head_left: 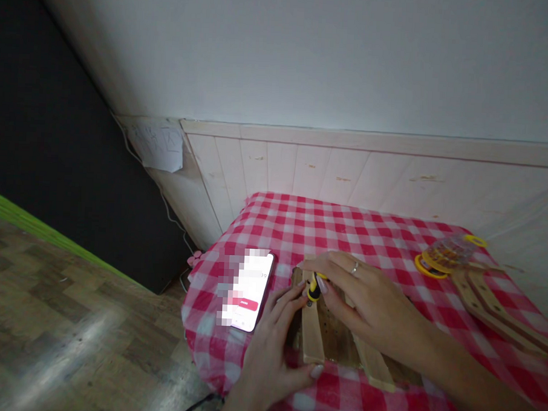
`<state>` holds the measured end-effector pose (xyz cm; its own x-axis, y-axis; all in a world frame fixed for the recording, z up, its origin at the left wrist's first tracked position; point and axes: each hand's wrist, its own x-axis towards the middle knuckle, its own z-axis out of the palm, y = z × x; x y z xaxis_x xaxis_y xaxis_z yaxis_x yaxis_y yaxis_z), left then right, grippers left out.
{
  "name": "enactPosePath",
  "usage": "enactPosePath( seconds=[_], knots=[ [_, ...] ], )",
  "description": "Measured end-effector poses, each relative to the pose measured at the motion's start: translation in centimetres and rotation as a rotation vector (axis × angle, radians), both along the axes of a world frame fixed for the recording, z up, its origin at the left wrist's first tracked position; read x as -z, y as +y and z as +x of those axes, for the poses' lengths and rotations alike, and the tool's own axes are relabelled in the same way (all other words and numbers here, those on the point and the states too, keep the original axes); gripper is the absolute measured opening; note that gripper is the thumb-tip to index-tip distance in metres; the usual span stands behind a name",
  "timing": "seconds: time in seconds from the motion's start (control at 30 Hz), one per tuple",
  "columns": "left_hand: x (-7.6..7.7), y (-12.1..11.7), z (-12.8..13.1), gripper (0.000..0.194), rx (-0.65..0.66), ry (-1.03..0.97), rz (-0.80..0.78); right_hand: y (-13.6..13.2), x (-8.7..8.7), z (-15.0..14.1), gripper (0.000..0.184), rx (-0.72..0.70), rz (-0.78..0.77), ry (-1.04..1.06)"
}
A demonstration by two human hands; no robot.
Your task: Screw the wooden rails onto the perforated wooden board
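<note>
The stubby yellow-and-black hand tool [314, 290] sits between the two hands, over the left-hand pale wooden slat [313, 340], whose long axis runs away from the person across a brown wooden board [334, 341]. From where I stand, the right hand [365, 294] comes in from the tool's right, thumb and fingers closed around its upper part; the tool leans, top tipped towards that hand. The left hand [270, 345] lies on the other side, partly open, its fingertips right by the tool's lower end and its thumb at the slat's near end; whether those fingertips touch the tool, I can't tell.
</note>
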<state>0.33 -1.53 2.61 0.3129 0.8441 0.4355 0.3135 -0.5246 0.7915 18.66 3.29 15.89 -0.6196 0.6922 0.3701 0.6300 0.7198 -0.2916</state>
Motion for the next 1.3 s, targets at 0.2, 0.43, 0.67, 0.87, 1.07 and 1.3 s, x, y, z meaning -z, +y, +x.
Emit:
enactPosePath(
  seconds=[0.2,0.43,0.67,0.87,1.07,1.3],
  knots=[
    [0.2,0.0,0.0,0.077,-0.011,0.015,0.008,-0.2,0.2,-0.1,0.026,-0.006,0.029,0.002],
    [0.6,0.0,0.0,0.079,-0.028,0.032,0.001,-0.1,1.1,-0.6,0.017,0.037,-0.012,0.093],
    [0.2,0.0,-0.1,0.074,-0.001,0.016,-0.01,-0.2,1.1,-0.3,0.024,0.071,-0.071,0.053],
    [0.4,0.0,0.0,0.074,-0.006,0.005,0.015,-0.1,0.7,0.1,0.021,0.028,-0.088,0.13],
    [0.4,0.0,0.0,0.074,-0.008,0.019,0.013,0.0,-0.2,0.2,0.03,0.046,-0.077,0.102],
    [0.9,-0.1,-0.1,0.073,-0.015,0.028,0.042,0.1,0.3,0.0,0.016,0.058,0.026,0.055]
  ],
)
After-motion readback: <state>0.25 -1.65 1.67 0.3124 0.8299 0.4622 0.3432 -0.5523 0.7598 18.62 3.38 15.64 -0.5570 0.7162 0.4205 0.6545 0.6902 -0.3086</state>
